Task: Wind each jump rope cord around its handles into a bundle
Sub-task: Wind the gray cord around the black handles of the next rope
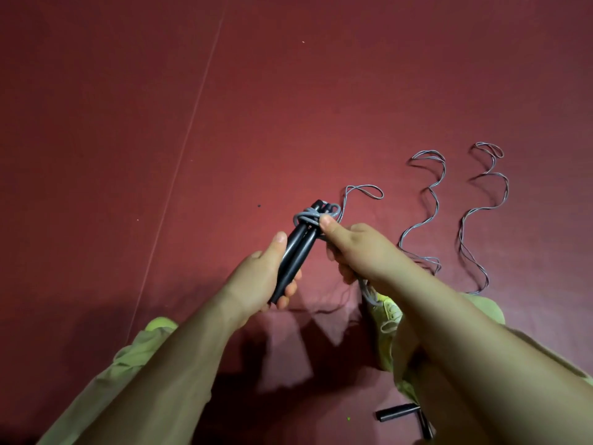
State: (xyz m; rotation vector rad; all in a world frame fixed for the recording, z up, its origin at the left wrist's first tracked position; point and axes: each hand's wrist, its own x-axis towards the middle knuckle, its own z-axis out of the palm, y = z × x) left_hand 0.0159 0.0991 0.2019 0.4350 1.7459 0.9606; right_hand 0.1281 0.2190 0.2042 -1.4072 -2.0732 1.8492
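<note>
My left hand (269,277) grips the pair of black tapered plastic handles (295,252) low down, keeping them side by side so the thin grey cord (309,216) has a core to wrap. My right hand (349,248) pinches that cord just beside the few turns near the handle tops, probably holding tension. Two more grey ropes (423,213) lie snaked on the dark red floor (128,123), unwound.

One head-worn wide-angle view looks forward and steeply down, close over both forearms, onto the red floor (288,91) in front of the person.
</note>
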